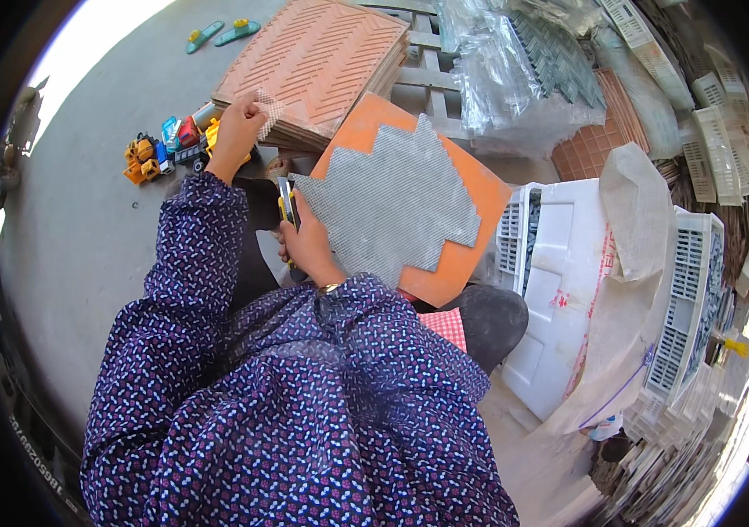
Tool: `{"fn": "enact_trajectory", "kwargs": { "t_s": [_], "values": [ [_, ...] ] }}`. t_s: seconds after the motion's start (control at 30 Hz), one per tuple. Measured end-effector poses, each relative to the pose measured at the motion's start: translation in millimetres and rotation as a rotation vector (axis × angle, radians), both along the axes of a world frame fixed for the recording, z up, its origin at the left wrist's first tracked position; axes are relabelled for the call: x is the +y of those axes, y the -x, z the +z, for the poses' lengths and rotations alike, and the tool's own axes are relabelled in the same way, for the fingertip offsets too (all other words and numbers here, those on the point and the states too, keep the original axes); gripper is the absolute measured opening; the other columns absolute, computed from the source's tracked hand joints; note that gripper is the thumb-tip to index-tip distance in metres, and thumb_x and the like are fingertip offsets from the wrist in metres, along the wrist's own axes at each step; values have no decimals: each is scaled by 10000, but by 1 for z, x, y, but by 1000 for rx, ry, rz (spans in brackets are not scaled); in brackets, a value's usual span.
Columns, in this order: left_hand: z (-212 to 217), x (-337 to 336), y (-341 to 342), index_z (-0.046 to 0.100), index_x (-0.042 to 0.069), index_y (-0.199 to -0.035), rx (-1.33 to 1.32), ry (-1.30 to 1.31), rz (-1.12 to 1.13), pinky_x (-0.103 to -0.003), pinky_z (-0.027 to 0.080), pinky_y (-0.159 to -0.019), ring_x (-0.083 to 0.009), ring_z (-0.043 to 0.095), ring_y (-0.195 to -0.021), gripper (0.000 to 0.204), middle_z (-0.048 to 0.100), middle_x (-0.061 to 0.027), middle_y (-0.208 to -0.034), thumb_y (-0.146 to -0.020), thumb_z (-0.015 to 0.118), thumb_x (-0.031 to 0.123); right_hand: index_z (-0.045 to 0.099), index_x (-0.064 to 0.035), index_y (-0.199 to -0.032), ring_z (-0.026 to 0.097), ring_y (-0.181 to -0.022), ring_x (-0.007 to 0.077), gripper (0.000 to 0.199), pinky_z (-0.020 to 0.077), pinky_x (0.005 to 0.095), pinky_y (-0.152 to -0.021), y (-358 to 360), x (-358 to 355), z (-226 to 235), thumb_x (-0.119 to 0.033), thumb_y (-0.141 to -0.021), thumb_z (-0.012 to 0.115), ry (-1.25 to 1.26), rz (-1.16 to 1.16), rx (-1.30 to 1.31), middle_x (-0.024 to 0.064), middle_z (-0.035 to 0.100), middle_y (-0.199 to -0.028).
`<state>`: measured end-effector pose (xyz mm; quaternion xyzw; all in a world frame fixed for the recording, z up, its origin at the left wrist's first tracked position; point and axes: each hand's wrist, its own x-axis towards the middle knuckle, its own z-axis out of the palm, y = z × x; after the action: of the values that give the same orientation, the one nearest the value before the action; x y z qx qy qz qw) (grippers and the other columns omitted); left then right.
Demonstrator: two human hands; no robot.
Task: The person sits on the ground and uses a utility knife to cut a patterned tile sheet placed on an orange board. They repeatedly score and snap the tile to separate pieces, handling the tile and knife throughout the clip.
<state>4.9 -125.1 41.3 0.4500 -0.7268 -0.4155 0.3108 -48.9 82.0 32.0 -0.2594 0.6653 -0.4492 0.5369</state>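
Note:
My left hand (236, 133) is raised at the near left corner of a stack of terracotta-coloured herringbone sheets (313, 57). Its fingers pinch a small pale piece of mesh (270, 112). My right hand (310, 241) is closed round a yellow and black utility knife (287, 209), its blade end pointing away from me. Just right of the knife lies a grey mesh-textured sheet (392, 198) with stepped, jagged edges. It rests on an orange board (478, 180) above my lap.
Toy trucks (186, 140) and a pair of teal slippers (223, 35) are on the floor at left. A white foam box (550, 290) and a white plastic crate (680, 299) stand at right. Plastic-wrapped sheets (515, 79) lie behind, near a pallet (427, 77).

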Motion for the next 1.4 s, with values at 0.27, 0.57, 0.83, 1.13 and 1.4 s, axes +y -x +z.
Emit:
{"fn": "enact_trajectory", "kwargs": {
  "t_s": [0.27, 0.57, 0.83, 1.13, 1.4],
  "values": [
    [-28, -42, -241, 577, 22, -663, -337, -133, 286, -245, 352, -518, -98, 470, -571, 168, 536, -26, -635, -743, 457, 107, 204, -105, -1387, 543, -526, 116, 601, 473, 262, -470, 69, 54, 30, -33, -841, 445, 32, -109, 45, 69, 539, -690],
    [-177, 90, -372, 592, -26, -595, -697, -301, 351, -298, 421, -476, -155, 534, -464, 310, 523, -72, -484, -732, 545, 248, 275, -32, -1270, 552, -522, 159, 461, 473, 275, -476, 170, 133, 28, -57, -853, 467, -20, -689, 247, 101, 540, -695],
    [-216, 73, -380, 474, -101, -1041, -645, -686, 258, -322, 464, -534, -239, 589, -643, 472, 578, -156, -724, -711, 634, 195, 455, 45, -940, 566, -575, 171, 172, 476, 306, -512, 194, 185, -26, -82, -845, 522, -65, -849, 215, 102, 562, -727],
    [17, 44, -114, 521, -3, -1143, -317, 213, 136, -343, 374, -932, -279, 501, -1079, 358, 542, -151, -1154, -808, 542, 123, 560, 79, -882, 555, -668, 140, 275, 442, 287, -602, 196, 205, -45, -106, -722, 685, -248, -846, 343, 93, 598, -778],
    [-11, 203, 23, 290, 160, -1350, -657, 730, -1154, -473, 181, -1059, -266, 196, -1322, 643, 242, -70, -1421, -780, 588, 157, 577, 60, -853, 545, -655, 135, 207, 426, 294, -588, 194, 195, -57, -99, -749, 660, -252, -851, 319, 74, 601, -763]
  ]
}}
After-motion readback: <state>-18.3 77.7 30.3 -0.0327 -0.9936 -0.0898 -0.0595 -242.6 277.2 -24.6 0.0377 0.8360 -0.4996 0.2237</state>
